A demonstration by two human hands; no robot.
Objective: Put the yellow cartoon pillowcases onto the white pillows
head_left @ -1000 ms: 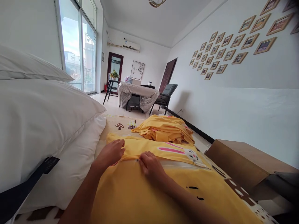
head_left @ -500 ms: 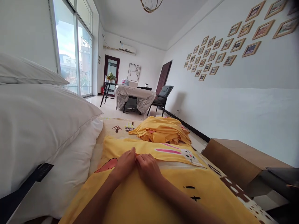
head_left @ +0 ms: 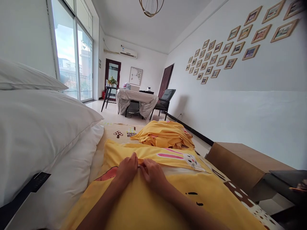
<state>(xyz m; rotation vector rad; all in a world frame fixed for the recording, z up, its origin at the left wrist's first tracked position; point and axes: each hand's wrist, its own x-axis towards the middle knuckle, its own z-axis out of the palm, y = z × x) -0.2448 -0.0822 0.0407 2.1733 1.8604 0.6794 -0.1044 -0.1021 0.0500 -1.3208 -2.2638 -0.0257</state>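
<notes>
Yellow printed fabric lies spread over the bed in front of me. Its upper edge is folded in a strip with a white rabbit and pink ears. My left hand is closed on the fabric near the middle of that edge. Just to its right, my right hand pinches the same edge, with a small gap between the hands. What lies between the fingertips is too small to make out. Beyond the strip sits a crumpled yellow fabric pile.
White pillows are stacked at the left, with a dark label strip on them. A cardboard box stands at the right by the bed. Farther back are a covered table and a black chair.
The view has shifted slightly. My right hand's fingers have moved a little apart from my left hand, and the fabric between them shows more.
</notes>
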